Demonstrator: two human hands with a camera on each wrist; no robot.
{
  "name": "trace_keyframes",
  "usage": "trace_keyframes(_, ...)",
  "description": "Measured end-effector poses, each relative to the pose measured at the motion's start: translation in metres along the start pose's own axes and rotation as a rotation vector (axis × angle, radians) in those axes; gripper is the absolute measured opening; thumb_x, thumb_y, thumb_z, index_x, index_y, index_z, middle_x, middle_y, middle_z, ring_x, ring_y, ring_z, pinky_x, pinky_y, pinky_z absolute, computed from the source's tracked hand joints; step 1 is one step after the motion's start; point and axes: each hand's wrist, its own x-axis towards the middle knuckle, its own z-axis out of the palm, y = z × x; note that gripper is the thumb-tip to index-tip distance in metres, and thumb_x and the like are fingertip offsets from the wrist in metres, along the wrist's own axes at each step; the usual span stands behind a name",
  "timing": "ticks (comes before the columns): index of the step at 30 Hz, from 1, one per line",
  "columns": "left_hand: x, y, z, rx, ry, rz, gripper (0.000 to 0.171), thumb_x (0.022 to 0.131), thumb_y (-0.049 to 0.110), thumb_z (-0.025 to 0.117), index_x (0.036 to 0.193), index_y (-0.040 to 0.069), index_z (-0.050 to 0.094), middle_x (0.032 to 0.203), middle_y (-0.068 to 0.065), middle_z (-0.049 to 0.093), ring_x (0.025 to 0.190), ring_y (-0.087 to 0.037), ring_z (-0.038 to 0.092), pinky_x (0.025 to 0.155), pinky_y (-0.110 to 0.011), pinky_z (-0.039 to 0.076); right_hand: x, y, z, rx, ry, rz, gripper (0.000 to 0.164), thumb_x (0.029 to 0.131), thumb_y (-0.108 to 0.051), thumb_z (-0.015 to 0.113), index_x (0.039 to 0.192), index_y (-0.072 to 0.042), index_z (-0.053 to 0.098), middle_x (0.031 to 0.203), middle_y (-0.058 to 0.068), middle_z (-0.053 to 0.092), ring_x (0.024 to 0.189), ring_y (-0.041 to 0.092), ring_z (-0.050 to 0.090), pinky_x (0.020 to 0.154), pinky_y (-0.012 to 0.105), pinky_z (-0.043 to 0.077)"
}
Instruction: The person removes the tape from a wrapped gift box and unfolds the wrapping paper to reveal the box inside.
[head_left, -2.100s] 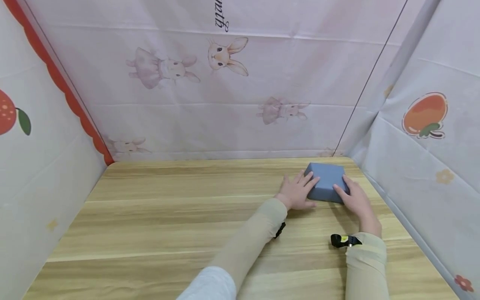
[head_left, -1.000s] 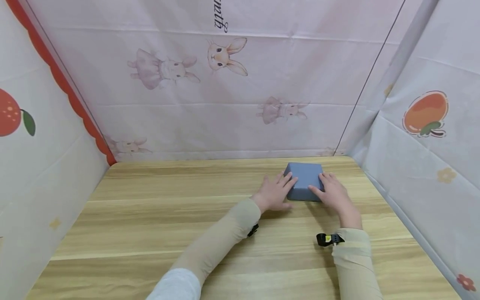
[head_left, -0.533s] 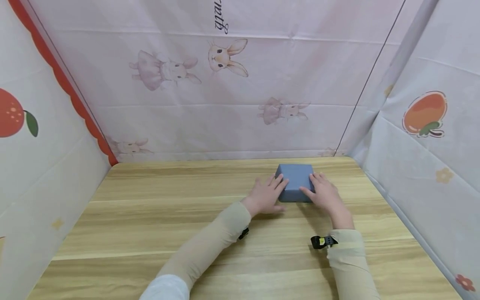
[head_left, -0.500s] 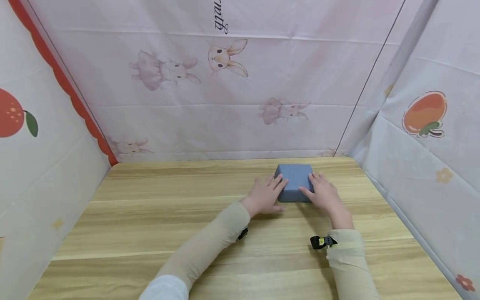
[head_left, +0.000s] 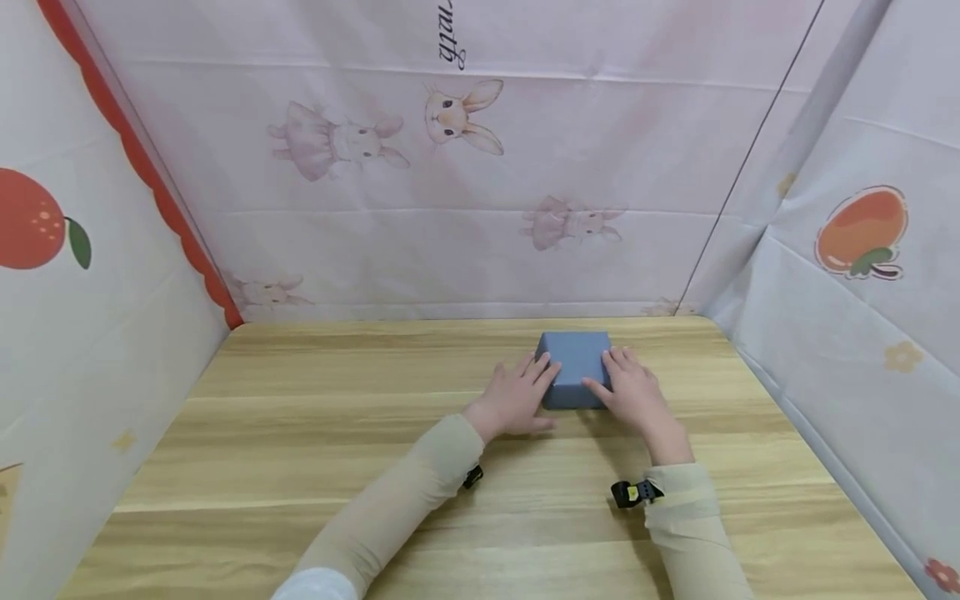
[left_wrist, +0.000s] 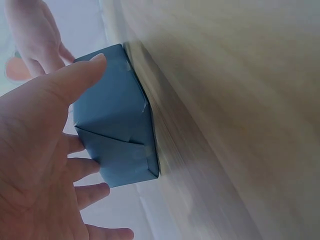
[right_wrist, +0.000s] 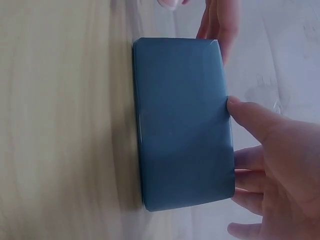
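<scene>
A blue box [head_left: 576, 357] with a flat top rests on the wooden table near its back edge, right of the middle. Its folded paper end [left_wrist: 117, 155] shows in the left wrist view. My left hand [head_left: 513, 400] lies at the box's left side with fingers spread, the fingertips at its upper left edge and the thumb apart from it. My right hand [head_left: 636, 392] is at the other side, its thumb at the near top edge and its fingers along the right side. In the right wrist view, those fingers [right_wrist: 249, 180] are partly hidden behind the box.
The wood-grain table [head_left: 337, 450] runs back to a pale cloth wall [head_left: 420, 258] printed with rabbits. Cloth side walls stand left and right, the right one bearing a printed orange fruit [head_left: 862, 233]. A small black camera [head_left: 636, 493] sits on the right wrist.
The blue box has slid left along the back of the table, with both hands staying at its sides and moving with it. Over the last half second it has shifted slightly farther left.
</scene>
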Motion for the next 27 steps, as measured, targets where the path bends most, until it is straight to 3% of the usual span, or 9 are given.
trace_keyframes(11,-0.019,-0.008,0.002,-0.046,0.004,-0.022,0.094,0.088,0.069,0.05,0.158,0.022,0.009,0.166,-0.005,0.01,0.151,-0.03,0.018,0.11,-0.063,0.033,-0.003,-0.02,0.004,-0.047,0.027,-0.043,0.072,0.099,-0.046,0.05,0.145,0.008,0.038,0.153,0.029,0.033,0.144,0.046,0.026,0.111,0.065,0.028)
trace_keyframes(17,-0.035,-0.012,0.001,-0.129,-0.004,-0.038,0.094,0.089,0.067,0.052,0.158,0.021,0.007,0.166,-0.006,0.007,0.152,-0.031,0.016,0.112,-0.063,0.03,-0.005,-0.031,0.006,-0.072,0.034,-0.069,0.072,0.099,-0.047,0.051,0.145,0.007,0.038,0.153,0.027,0.035,0.144,0.044,0.029,0.111,0.063,0.03)
trace_keyframes(27,-0.057,-0.02,0.002,-0.215,0.025,-0.096,0.094,0.088,0.066,0.056,0.158,0.02,0.015,0.165,-0.006,0.013,0.15,-0.033,0.021,0.109,-0.065,0.033,-0.008,-0.057,0.011,-0.112,0.032,-0.095,0.075,0.098,-0.051,0.049,0.144,0.007,0.039,0.152,0.026,0.036,0.145,0.042,0.029,0.111,0.061,0.031)
